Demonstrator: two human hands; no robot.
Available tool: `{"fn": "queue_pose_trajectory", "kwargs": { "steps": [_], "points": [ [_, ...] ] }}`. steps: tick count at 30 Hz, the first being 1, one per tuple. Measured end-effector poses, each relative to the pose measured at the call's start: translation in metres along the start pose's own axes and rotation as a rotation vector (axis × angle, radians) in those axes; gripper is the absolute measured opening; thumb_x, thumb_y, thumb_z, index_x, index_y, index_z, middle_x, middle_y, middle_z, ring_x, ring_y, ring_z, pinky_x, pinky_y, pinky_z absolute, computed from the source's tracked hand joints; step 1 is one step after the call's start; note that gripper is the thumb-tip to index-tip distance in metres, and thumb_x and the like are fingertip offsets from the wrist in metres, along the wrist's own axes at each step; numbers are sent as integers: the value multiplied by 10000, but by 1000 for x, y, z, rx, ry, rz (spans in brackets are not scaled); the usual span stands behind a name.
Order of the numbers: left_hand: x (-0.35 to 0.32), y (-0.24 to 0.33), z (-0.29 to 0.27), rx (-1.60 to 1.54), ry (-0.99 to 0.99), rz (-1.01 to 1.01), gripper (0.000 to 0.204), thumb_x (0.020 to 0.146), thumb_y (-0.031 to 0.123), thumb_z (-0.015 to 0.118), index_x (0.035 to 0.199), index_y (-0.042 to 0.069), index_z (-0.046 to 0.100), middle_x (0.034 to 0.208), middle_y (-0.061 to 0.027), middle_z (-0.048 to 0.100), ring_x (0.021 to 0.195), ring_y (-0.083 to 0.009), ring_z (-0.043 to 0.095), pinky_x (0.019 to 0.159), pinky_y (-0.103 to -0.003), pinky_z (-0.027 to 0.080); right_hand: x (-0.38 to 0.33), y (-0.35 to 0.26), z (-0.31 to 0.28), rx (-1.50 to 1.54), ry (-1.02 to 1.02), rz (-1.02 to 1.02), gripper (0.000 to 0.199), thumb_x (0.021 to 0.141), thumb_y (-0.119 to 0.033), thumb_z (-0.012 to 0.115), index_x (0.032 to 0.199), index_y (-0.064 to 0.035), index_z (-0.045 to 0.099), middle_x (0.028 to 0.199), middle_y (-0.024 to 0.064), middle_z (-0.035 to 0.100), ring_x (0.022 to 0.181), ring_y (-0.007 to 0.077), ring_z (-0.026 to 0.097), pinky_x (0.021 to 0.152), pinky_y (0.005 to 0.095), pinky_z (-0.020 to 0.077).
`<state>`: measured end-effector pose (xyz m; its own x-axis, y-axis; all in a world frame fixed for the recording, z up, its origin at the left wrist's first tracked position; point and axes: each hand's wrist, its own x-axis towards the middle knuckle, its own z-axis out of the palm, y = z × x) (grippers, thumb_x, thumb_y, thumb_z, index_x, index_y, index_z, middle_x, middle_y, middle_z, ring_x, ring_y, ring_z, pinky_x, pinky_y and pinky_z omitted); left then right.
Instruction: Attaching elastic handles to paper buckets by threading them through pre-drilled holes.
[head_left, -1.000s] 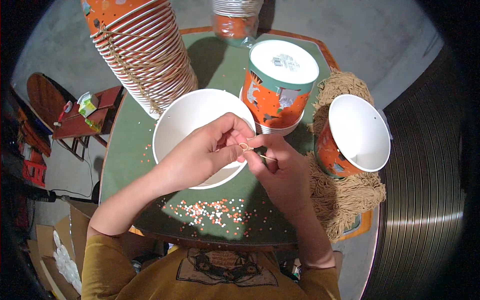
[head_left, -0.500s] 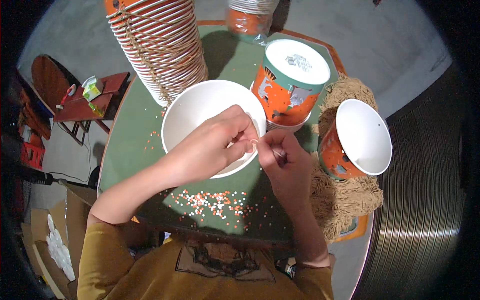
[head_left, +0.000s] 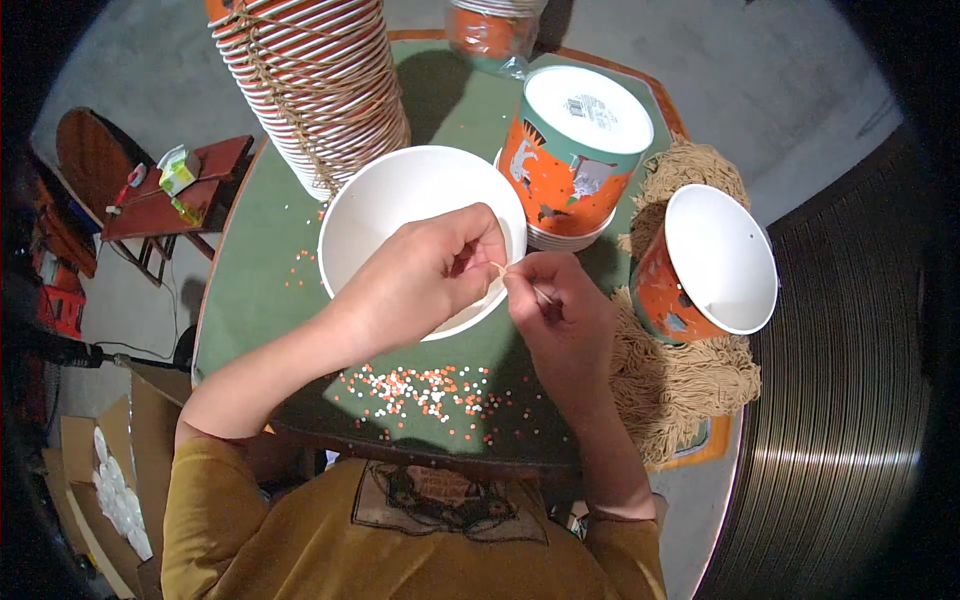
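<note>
My left hand (head_left: 432, 262) and right hand (head_left: 562, 308) meet over the near right rim of a white-lined paper bucket (head_left: 375, 205) at the middle of the table. Both sets of fingertips pinch a thin beige cord (head_left: 499, 268), a short bit of which shows between them. A pale end also pokes out between the fingers of my right hand. Whether the cord passes through the bucket wall is hidden behind my hands. On the right, a printed orange bucket (head_left: 720, 262) lies tilted on a heap of beige cords (head_left: 680, 400), its white mouth turned up and rightward.
A tall leaning stack of nested buckets (head_left: 315, 95) with cord handles stands at the far left. Upturned orange buckets (head_left: 570, 165) sit behind my right hand, and bagged ones (head_left: 493, 35) farther back. Small orange and white discs (head_left: 425, 392) are scattered on the green tabletop (head_left: 250, 335) near me.
The small cord loop between my fingertips has drawn down to a short tight bit. My hands stay close together, and the whole scene sits slightly higher in the picture.
</note>
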<state>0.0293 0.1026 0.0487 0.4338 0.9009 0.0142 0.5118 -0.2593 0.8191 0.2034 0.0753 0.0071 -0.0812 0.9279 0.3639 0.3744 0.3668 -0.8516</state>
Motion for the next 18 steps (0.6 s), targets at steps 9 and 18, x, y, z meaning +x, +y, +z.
{"fn": "queue_pose_trajectory", "kwargs": {
  "steps": [9,18],
  "points": [
    [3,-14,4,-407,-63,10,101,851,13,608,889,62,527,860,33,512,811,-50,462,777,-212,403,-6,3,1,-3,1,-1,120,847,-118,649,930,-57,587,781,70,614,620,146,603,565,279,491],
    [5,-8,6,-356,-58,172,228,852,5,613,1020,78,478,847,39,480,814,-48,465,802,-205,393,0,5,6,458,33,431,114,872,-128,621,921,-36,573,789,24,585,678,72,520,612,228,436]
  ]
}}
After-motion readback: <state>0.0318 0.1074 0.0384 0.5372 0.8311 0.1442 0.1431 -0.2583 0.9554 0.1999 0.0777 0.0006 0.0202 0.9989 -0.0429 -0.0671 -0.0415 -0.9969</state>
